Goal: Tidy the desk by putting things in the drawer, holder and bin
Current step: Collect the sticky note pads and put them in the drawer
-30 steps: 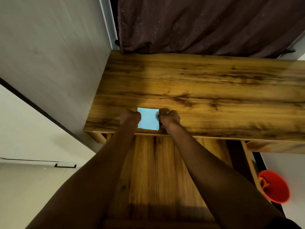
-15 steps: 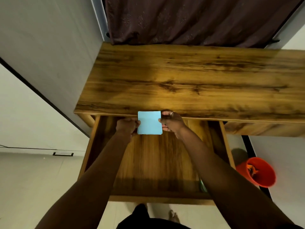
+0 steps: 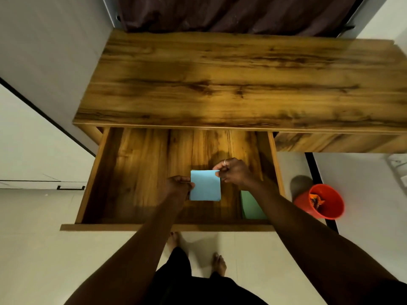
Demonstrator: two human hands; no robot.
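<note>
The right forearm is covering most of a green sheet (image 3: 251,206) lying in the drawer's front right corner, so its full outline is not showing. The bin (image 3: 302,201) on the floor to the right is holding an orange-and-dark tangle too small to make out, and the desk (image 3: 220,84) is running off the right edge. One drawer (image 3: 136,172) is standing pulled out, with one blue note (image 3: 205,185), one green sheet, one bin and two bare feet in view. The note is showing as a plain, pale blue, unmarked rectangle, lying flat to the camera over the middle of the drawer; whether it is touching the drawer floor cannot be told. The left hand (image 3: 178,187) is pinching its left edge. The right hand (image 3: 234,172), wearing one ring (image 3: 225,162), is pinching its top right corner.
</note>
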